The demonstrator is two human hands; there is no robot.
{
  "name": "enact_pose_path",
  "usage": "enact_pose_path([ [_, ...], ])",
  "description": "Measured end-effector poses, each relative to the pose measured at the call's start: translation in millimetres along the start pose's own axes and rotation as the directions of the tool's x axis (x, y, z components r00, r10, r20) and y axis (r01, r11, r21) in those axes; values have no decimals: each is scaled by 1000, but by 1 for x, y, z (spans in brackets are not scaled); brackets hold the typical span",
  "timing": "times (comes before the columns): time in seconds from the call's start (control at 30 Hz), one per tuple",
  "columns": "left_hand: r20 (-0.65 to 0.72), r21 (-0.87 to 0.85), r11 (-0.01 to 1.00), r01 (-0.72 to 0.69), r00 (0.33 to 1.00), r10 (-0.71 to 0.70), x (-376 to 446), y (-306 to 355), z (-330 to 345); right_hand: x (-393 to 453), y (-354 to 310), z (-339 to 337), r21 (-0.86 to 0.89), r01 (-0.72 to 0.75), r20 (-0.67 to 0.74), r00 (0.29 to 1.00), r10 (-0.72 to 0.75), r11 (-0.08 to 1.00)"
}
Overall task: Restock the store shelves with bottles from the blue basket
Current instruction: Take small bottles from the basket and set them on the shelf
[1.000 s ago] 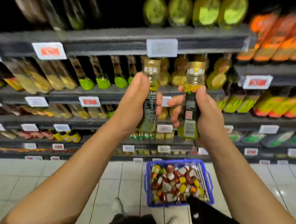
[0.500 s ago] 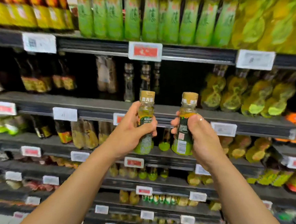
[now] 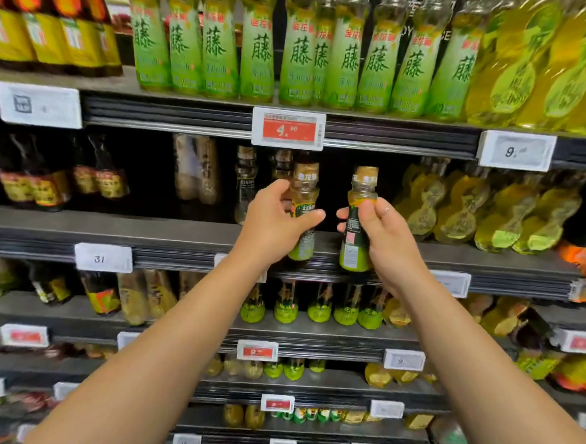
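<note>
Centre frame at shelf [image 3: 188,231] lip: left hand [image 3: 273,222] grips bottle [image 3: 303,210], right hand [image 3: 385,232] grips second bottle [image 3: 357,225]; neither placed yet, basket out of view

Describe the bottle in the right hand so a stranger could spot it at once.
Find the red price tag on the upper shelf edge. Just below and right, the right hand holds a small tan-capped bottle of yellow-green oil. Unlike the left hand's bottle, its dark back label faces the camera.

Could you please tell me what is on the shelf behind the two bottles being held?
Behind the left bottle stand two similar clear bottles, deep in a dark gap. Behind the right bottle only darkness shows; the hands hide the rest.
</note>
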State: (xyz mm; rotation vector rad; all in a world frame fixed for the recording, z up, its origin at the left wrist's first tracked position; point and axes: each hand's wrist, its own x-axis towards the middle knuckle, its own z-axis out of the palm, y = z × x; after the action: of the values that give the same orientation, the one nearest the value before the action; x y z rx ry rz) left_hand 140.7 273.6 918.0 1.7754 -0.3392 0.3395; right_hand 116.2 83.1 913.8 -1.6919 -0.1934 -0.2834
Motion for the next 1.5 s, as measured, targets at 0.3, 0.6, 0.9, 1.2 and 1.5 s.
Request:
enact_pose_path([
  [0.3,-126,298,955,-5,991,44,40,-12,29,69,30,-1,-90,-85,-143,987,72,992],
  [0.6,-199,293,954,70,980,-11,52,-21,42,90,54,6,-24,-149,-173,975,142,989],
  [0.9,-191,539,840,66,980,46,29,-35,43,90,59,-4,-267,-129,-116,988,101,955],
  [1.2,-226,571,815,100,973,39,23,-34,47,82,61,-10,-525,-65,-60,997,40,849],
  [1.5,-211,563,820,99,977,27,21,-35,43,71,51,-10,-564,-61,-63,998,31,824],
])
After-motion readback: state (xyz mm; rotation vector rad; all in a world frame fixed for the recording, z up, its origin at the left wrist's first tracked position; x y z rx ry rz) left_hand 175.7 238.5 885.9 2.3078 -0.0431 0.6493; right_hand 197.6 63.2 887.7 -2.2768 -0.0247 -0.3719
